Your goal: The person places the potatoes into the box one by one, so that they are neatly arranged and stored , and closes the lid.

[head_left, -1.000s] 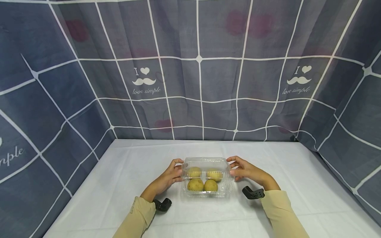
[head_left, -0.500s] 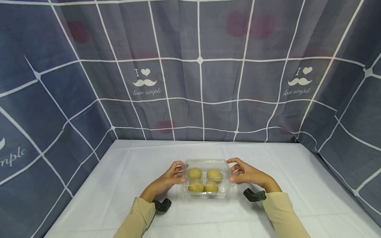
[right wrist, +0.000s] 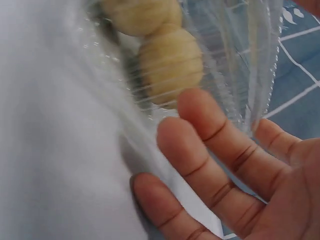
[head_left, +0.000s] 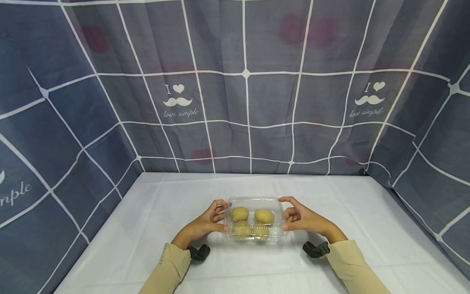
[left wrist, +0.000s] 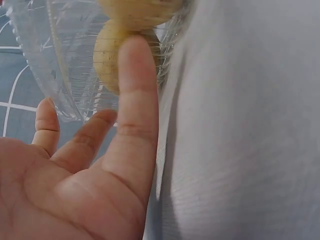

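Note:
A clear plastic clamshell container (head_left: 253, 241) stands on the white-covered table with several yellowish potatoes (head_left: 264, 216) inside. Its ribbed lid slopes over them, the front edge low above the front potatoes. At the container's left side, my left hand (head_left: 201, 222) holds the lid, thumb near the front corner and index finger at the back. My right hand (head_left: 306, 218) holds the opposite side of the lid in the same way. Through the clear wall, potatoes (left wrist: 107, 57) show close to the left fingers. The right wrist view has a potato (right wrist: 172, 65) behind the plastic, near the right fingertips.
A white cloth (head_left: 147, 196) covers the table. Dark grey checked curtains (head_left: 271, 98) rise behind it and along both sides. Black wrist devices (head_left: 199, 253) sit below each hand at the sleeve cuffs.
The lid's front edge has come down and toward me, from above the back potatoes to over the front ones. Both thumbs have moved forward and down with it.

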Demonstrator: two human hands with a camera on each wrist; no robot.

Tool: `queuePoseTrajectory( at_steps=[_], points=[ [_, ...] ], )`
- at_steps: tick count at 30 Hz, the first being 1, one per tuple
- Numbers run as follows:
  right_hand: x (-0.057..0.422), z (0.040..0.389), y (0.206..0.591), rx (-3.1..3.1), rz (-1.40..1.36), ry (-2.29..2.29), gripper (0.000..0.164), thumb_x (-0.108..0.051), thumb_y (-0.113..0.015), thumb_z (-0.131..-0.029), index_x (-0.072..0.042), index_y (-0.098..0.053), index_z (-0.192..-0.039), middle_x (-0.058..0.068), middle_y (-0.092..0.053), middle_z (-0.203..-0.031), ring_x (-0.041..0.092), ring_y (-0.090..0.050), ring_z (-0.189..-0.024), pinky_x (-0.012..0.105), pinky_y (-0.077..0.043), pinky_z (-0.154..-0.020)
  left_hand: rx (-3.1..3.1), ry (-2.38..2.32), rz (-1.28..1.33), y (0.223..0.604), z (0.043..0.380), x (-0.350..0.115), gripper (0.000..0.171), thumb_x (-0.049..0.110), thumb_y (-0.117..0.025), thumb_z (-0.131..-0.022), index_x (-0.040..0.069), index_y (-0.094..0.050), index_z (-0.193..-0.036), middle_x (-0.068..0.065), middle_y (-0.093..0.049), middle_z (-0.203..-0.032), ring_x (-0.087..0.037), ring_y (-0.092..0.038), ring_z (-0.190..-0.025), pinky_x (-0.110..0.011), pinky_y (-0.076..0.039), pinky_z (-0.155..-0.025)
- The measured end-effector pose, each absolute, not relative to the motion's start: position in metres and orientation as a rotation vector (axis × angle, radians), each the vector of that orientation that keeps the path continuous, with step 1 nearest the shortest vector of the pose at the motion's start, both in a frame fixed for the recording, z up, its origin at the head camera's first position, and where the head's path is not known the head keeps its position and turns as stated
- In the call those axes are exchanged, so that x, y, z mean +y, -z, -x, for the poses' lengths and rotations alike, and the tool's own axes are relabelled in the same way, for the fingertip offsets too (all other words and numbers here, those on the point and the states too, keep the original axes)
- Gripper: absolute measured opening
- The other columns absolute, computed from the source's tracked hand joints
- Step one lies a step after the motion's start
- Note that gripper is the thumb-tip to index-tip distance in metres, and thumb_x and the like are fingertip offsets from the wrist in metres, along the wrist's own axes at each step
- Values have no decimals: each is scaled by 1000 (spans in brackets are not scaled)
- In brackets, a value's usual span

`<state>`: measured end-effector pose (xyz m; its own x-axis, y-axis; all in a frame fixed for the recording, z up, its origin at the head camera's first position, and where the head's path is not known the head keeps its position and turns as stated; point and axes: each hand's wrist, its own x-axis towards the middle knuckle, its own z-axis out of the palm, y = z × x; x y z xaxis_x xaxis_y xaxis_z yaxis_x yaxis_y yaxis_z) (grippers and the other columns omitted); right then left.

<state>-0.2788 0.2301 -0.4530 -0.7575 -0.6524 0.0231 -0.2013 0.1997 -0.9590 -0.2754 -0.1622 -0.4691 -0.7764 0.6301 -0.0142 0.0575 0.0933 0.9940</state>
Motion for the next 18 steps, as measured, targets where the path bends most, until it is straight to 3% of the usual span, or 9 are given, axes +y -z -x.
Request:
queuePoseTrajectory(
  at_steps=[12,15,18],
  points=[
    [230,278,464,2014,848,1616,97,-6,-80,-95,8,-11,-163,-1,-70,-87,11,-68,-82,25,-58,-81,2000,-1687,-670,469,276,-161,84,16,-85,-94,-1,-25,-150,-36,-16,-171,-59,-24,-156,-65,-43,-119],
    [230,278,466,1975,857,1627,100,-5,-79,-95,6,-7,-164,-2,-73,-84,10,-68,-80,24,-57,-79,2020,-1676,-672,468,275,-161,83,15,-85,-92,1,-26,-150,-34,-18,-171,-53,-36,-150,-55,-49,-114],
    [230,277,469,1939,861,1641,102,-4,-78,-96,4,-3,-165,-2,-75,-84,10,-70,-81,25,-57,-80,1995,-1695,-673,469,274,-161,81,11,-83,-92,0,-26,-149,-34,-17,-170,-33,-54,-128,-37,-56,-96]
  ],
)
